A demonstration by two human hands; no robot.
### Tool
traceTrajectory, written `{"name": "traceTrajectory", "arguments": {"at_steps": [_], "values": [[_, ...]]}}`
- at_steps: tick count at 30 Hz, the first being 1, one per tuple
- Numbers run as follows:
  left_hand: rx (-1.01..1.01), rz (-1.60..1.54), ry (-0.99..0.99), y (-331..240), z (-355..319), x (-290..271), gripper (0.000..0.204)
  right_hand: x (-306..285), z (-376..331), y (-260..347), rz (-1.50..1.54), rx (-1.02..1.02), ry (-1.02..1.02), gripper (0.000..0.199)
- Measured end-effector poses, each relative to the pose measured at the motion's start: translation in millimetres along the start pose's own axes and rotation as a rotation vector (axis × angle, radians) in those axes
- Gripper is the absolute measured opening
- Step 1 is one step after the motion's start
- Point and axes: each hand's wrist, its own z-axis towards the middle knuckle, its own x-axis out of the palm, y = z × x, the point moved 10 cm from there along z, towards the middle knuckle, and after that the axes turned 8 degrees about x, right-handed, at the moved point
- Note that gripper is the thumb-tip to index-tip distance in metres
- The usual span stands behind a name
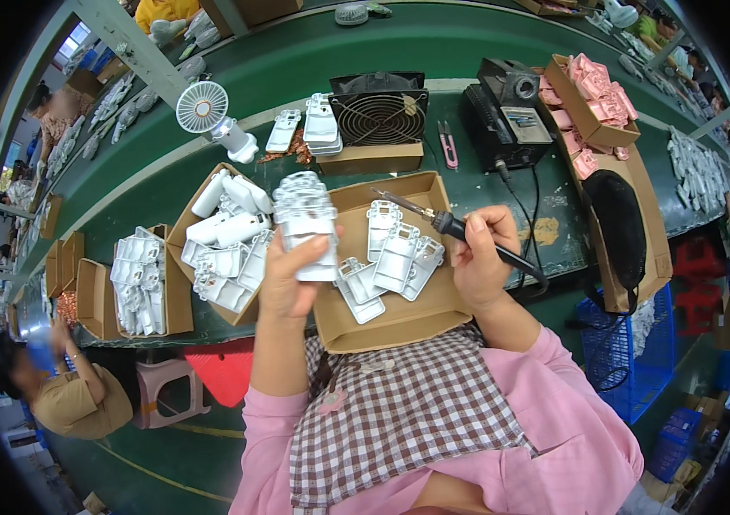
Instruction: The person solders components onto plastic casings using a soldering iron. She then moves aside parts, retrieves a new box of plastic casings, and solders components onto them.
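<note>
My left hand (290,273) is closed round a stack of white plastic housings (305,210), held up over the left rim of a shallow cardboard tray (343,336). In my right hand (485,255) is a soldering iron (448,225) with a black handle. Its metal tip points up and left over the tray's far part, apart from the stack. Several loose white housings (397,257) lie overlapping in the tray between my hands. The iron's black cord curls down beside my right hand.
Left of the tray stand cardboard boxes of white parts (138,279). Behind it are a boxy black fan (380,116), pink tweezers (447,144) and a black soldering station (511,116). A white handheld fan (211,116) stands back left. Pink parts (597,94) fill a box at right. Another person (73,386) sits at left.
</note>
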Motion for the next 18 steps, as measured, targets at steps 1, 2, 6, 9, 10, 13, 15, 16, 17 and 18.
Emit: {"name": "traceTrajectory", "arguments": {"at_steps": [1, 2, 6, 9, 10, 13, 15, 16, 17, 18], "values": [[0.035, 0.061, -0.041, 10, 3, 3, 0.050, 0, -2, 3, 0.005, -0.018, -0.003, 0.012], [0.062, 0.104, -0.031, 15, 4, 12, 0.051, 2, -4, 5, 0.022, -0.058, 0.012, 0.012], [0.085, 0.259, -0.019, 19, 10, 19, 0.053, 5, -9, 0, -0.060, -0.065, 0.087, 0.012], [0.104, 0.287, -0.036, 18, 12, 13, 0.052, 10, -8, 4, -0.157, -0.097, 0.058, 0.013], [0.130, 0.326, -0.028, 17, 13, 12, 0.052, 12, -8, 5, -0.161, -0.096, 0.060, 0.013], [0.140, 0.360, -0.043, 14, 12, 12, 0.053, 17, -6, 3, -0.175, -0.055, 0.100, 0.014], [0.144, 0.357, -0.039, 15, 13, 12, 0.053, 17, -6, -1, -0.178, -0.017, 0.115, 0.010], [0.149, 0.356, -0.032, 15, 13, 12, 0.053, 17, -6, 0, -0.179, -0.016, 0.116, 0.010], [0.149, 0.354, -0.034, 16, 13, 12, 0.053, 17, -6, -1, -0.204, -0.013, 0.119, 0.010], [0.151, 0.350, -0.030, 16, 13, 13, 0.052, 18, -6, -1, -0.228, -0.011, 0.121, 0.011]]}}
